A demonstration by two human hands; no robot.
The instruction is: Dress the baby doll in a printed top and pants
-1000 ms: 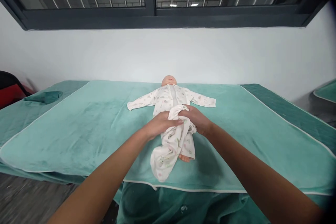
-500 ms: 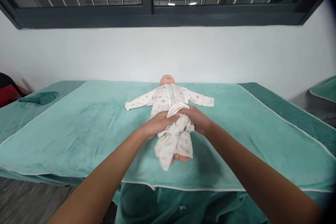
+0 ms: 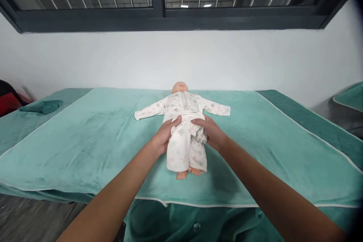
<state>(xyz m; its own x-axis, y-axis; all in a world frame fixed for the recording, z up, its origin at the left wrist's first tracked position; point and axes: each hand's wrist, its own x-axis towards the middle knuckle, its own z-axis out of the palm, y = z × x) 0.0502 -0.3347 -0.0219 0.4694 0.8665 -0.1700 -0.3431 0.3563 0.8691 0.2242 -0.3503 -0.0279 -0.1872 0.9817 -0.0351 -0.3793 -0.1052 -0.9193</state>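
Observation:
A baby doll (image 3: 180, 87) lies on its back, head toward the wall and feet toward me. It wears a white patterned long-sleeved top (image 3: 172, 103), sleeves spread to both sides. White patterned baby pants (image 3: 181, 153) cover its legs, with both bare feet showing below the cuffs. My left hand (image 3: 166, 133) is closed on the pants at the left side of the waist, thumb on top. My right hand (image 3: 211, 130) grips the bunched cloth at the right side of the waist. The fingers of both hands are partly hidden by cloth and the doll.
A light green plush cover (image 3: 85, 140) with white piping lies over the bed. Behind it rises a white wall (image 3: 113, 58) with a dark-framed barred window (image 3: 163, 19). A red and black object (image 3: 10, 100) stands at the far left.
The pants' left leg has straightened and flattened, uncovering the left-side foot. My left hand has shifted slightly outward along the waist; my right hand stays near the same place.

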